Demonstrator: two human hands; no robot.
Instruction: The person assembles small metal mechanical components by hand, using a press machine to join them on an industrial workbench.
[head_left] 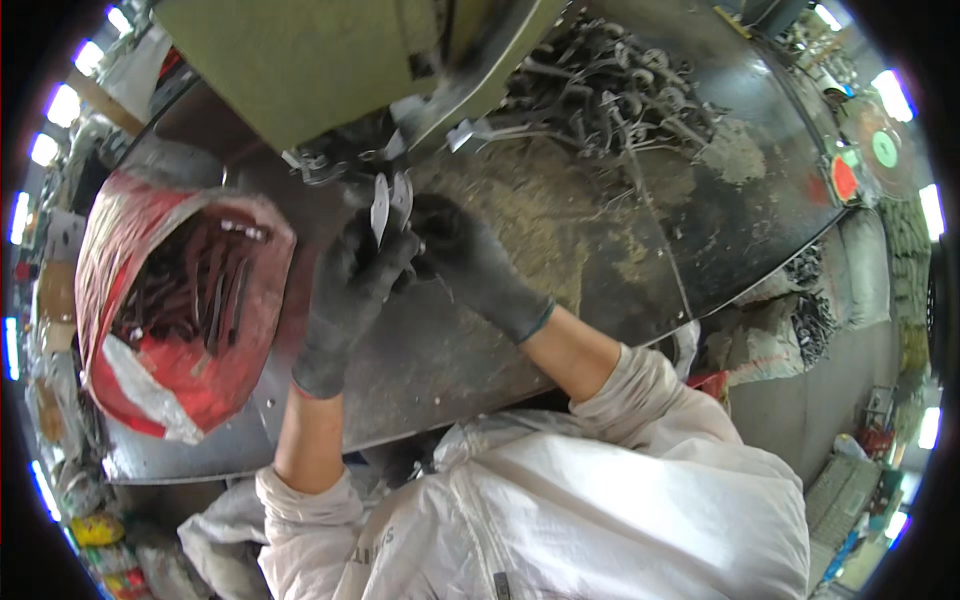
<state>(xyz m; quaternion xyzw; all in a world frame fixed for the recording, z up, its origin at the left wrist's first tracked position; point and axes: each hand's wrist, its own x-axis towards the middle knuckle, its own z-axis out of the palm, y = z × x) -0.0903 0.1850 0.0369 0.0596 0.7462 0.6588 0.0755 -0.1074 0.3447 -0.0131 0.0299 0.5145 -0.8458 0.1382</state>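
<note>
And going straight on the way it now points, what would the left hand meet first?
Beyond the pale metal pieces it holds, the left hand would likely first meet the machine's metal parts beneath its green housing, though depth is unclear.

Grey gloves [345,320], white zipped jacket [620,500]

A workshop: green machine [290,70], heaped parts [625,90] (probably metal).

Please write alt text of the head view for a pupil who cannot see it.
A gloved left hand holds shiny metal pieces, the gloved right hand close beside it, near a green machine, over a dark table. An open red sack of dark strips sits at left; metal parts lie heaped farther back, right.
</note>
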